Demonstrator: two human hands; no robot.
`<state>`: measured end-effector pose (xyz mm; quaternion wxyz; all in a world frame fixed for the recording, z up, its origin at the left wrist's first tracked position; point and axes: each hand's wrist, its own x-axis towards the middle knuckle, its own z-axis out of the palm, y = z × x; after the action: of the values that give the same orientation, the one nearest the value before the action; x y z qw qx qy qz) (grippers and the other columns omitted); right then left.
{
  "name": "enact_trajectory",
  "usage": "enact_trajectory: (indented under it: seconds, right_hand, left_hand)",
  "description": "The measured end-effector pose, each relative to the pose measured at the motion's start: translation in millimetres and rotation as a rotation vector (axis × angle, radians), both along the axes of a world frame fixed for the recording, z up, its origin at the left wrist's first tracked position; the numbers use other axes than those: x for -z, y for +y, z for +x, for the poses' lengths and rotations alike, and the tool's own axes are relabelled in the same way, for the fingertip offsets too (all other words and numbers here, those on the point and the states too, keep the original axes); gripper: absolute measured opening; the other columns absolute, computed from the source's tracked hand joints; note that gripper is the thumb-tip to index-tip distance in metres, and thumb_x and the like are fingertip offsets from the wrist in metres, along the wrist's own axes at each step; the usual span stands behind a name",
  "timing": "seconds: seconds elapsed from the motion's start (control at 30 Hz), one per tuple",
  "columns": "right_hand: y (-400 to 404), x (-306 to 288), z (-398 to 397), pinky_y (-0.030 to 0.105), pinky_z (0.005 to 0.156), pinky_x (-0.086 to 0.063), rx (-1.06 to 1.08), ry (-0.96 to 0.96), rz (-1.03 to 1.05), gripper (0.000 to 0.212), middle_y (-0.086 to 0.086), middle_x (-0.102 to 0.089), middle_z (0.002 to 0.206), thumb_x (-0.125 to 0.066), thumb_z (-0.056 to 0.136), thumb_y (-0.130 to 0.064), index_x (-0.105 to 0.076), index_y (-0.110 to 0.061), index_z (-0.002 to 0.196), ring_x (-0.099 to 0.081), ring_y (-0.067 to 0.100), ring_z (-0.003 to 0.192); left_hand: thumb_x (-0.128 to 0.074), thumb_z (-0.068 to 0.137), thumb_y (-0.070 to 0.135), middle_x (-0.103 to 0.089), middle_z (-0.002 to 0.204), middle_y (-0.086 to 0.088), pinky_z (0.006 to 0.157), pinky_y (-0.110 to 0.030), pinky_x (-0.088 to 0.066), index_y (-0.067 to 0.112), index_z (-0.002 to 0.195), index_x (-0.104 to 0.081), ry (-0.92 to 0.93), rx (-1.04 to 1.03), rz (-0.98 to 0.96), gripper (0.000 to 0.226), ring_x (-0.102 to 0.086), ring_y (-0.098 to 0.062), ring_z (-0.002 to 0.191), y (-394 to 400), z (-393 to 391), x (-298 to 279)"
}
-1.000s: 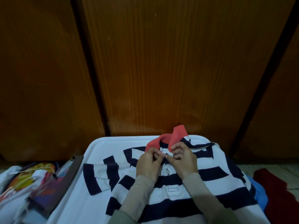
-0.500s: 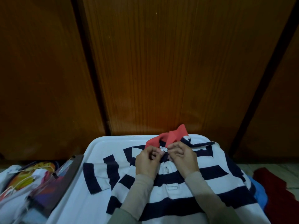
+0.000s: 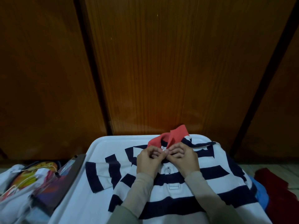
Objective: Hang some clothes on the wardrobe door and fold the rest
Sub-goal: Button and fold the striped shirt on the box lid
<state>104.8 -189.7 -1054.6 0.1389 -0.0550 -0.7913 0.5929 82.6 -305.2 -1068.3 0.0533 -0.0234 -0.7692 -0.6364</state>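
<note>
Striped shirt (image 3: 169,188) lies flat, front up, on a white table (image 3: 103,144), collar end away from the person. Navy and white bands; red collar (image 3: 171,138) partly turned up, one flap standing.

Left hand (image 3: 148,160): fingers curled, thumb and fingertips pinching the shirt's front opening just below the collar. Right hand (image 3: 183,159): same posture, pinching the opposite edge of the opening. The two hands meet tip to tip at the top of the opening; a small white bit of cloth or button shows between them, too small to say which. Both wrists rest on the chest of the shirt. Beige sleeves (image 3: 139,191) cover both forearms.

Just below the hands, toward the person: one white button (image 3: 168,170) on the shirt's front strip, fastened as far as can be seen. Further below, a small stitched rectangle at the strip's end.

Out past the left hand: one short sleeve of the shirt (image 3: 100,173) spread sideways on the table. Beyond that, off the table edge, a dark flat board (image 3: 64,177) leaning, and a heap of pale printed cloth with yellow and orange marks (image 3: 21,180).

Out past the right hand: shirt shoulder hangs over the table edge; blue cloth (image 3: 260,191) just under it, dark red cloth (image 3: 278,183) on the floor further out.

Ahead of both hands, behind the table: brown wooden wardrobe doors (image 3: 161,70), shut, dark gaps between panels.
</note>
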Motion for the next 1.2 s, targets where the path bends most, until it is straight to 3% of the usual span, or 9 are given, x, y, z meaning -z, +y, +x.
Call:
enact_trajectory:
  seconds: [0.13,0.37,0.57,0.7,0.83,0.93,1.1,1.2]
  right_hand:
    - [-0.6,-0.1,0.1,0.005,0.053,-0.045,0.010,-0.009,0.012,0.024,-0.004,-0.064,0.065,-0.081,0.070,-0.010,-0.057,-0.016,0.068,-0.059,-0.006,0.053]
    - [-0.3,2.3,-2.3,0.012,0.059,-0.048,-0.003,-0.080,-0.002,0.023,-0.002,-0.065,0.067,-0.080,0.070,-0.009,-0.058,-0.015,0.071,-0.057,0.008,0.056]
    - [0.0,2.8,-3.6,0.016,0.063,-0.050,-0.001,-0.102,0.020,0.022,-0.002,-0.066,0.072,-0.079,0.072,-0.011,-0.058,-0.018,0.071,-0.060,0.010,0.060]
    - [-0.5,2.8,-4.2,0.009,0.057,-0.045,-0.007,-0.085,0.072,0.023,-0.004,-0.065,0.072,-0.078,0.074,-0.011,-0.057,-0.019,0.071,-0.056,0.005,0.056]
    - [-1.1,4.0,-3.4,0.008,0.056,-0.045,-0.013,-0.056,0.118,0.025,-0.005,-0.063,0.071,-0.076,0.074,-0.007,-0.056,-0.021,0.072,-0.056,0.002,0.054]
    - [-2.0,5.5,-4.3,0.007,0.055,-0.044,-0.017,-0.028,0.137,0.026,-0.006,-0.062,0.069,-0.078,0.074,-0.008,-0.055,-0.022,0.071,-0.057,-0.004,0.055]
    - [-0.7,5.3,-4.4,0.009,0.057,-0.045,-0.035,-0.033,0.102,0.026,-0.006,-0.062,0.069,-0.079,0.073,-0.013,-0.055,-0.022,0.071,-0.055,0.003,0.056]
    - [-0.6,3.6,-4.6,0.008,0.059,-0.044,-0.057,-0.058,0.086,0.026,-0.006,-0.060,0.071,-0.075,0.077,-0.009,-0.054,-0.022,0.071,-0.053,0.004,0.059]
  left_hand:
    - [-0.074,0.079,0.015,-0.063,0.067,0.001,0.063,-0.010,-0.047,0.018,0.066,-0.064,0.030,0.008,-0.036,0.017,-0.056,-0.008,0.066,-2.0,0.1,0.2]
    - [-0.070,0.081,0.006,-0.063,0.068,-0.004,0.062,-0.010,-0.046,0.015,0.066,-0.060,0.083,0.008,-0.083,0.020,-0.054,-0.008,0.064,-1.9,2.4,-0.3]
    - [-0.068,0.083,0.007,-0.059,0.063,0.002,0.060,-0.012,-0.045,0.019,0.063,-0.054,0.126,-0.025,-0.129,0.028,-0.054,-0.008,0.062,0.2,1.2,2.8]
    - [-0.068,0.082,0.007,-0.060,0.063,0.001,0.061,-0.014,-0.046,0.019,0.063,-0.054,0.148,-0.035,-0.161,0.027,-0.054,-0.008,0.061,0.3,1.0,4.1]
    - [-0.066,0.078,-0.006,-0.062,0.062,-0.007,0.065,-0.020,-0.050,0.016,0.062,-0.054,0.091,-0.042,-0.041,0.030,-0.057,-0.014,0.061,-1.5,-0.1,3.2]
    - [-0.069,0.075,-0.007,-0.051,0.049,0.001,0.061,-0.015,-0.046,0.017,0.062,-0.051,0.070,-0.038,-0.016,0.033,-0.048,-0.007,0.050,-3.0,-1.0,4.1]
    - [-0.064,0.076,-0.014,-0.045,0.042,0.009,0.056,-0.009,-0.043,0.013,0.066,-0.042,0.019,-0.030,0.087,0.036,-0.039,0.001,0.042,-1.7,-1.6,2.6]
    - [-0.064,0.073,-0.017,-0.043,0.044,0.006,0.057,-0.013,-0.045,0.013,0.062,-0.039,-0.013,-0.023,0.138,0.041,-0.041,-0.005,0.046,-2.2,-4.1,2.5]
